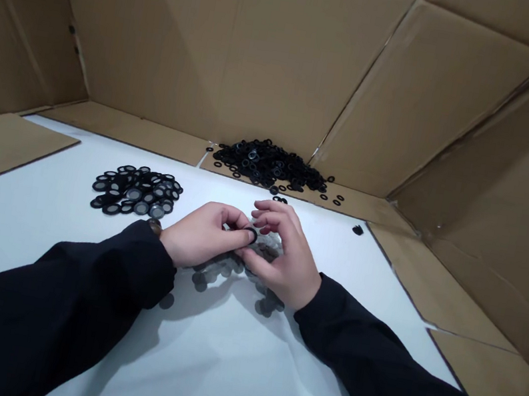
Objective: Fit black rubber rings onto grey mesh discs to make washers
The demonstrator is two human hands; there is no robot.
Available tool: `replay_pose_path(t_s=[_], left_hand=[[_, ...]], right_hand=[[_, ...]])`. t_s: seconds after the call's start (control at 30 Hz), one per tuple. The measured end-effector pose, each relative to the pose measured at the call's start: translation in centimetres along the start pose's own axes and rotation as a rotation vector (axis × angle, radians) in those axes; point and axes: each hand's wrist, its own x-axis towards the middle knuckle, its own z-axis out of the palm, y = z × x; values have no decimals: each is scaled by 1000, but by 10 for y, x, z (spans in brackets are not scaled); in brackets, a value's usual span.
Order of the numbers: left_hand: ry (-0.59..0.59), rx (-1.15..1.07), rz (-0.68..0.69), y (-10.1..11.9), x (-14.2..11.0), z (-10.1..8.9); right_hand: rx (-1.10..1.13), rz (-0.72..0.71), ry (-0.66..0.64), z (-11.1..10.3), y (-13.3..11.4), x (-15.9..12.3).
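My left hand [208, 232] pinches a black rubber ring [252, 235] between thumb and fingers. Close beside it is my right hand [286, 252], its fingers curved and apart, the thumb tip just below the ring. I cannot tell whether that thumb touches the ring. Under and around both hands lies a loose spread of small thin grey discs [214, 274], partly hidden by the hands. To the left, a pile of black rings with grey discs in their centres [136, 193] rests on the white surface.
A heap of plain black rings [270, 164] lies at the back on a cardboard strip, several scattered around it. A small black piece [357, 230] is at the right. Cardboard walls [279, 52] enclose the white tabletop [236, 369]. One grey disc [166, 301] lies near my left sleeve.
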Motion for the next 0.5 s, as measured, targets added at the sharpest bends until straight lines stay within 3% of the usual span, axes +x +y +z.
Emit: replay_pose_path(t_s=[0.33, 0.4, 0.5], left_hand=[[20, 40, 55, -3, 2, -3], [119, 112, 80, -5, 4, -9], [361, 322, 111, -10, 7, -24]], right_hand=[[24, -50, -109, -7, 4, -2], [-20, -8, -74, -8, 7, -3], [-143, 60, 24, -10, 22, -2]])
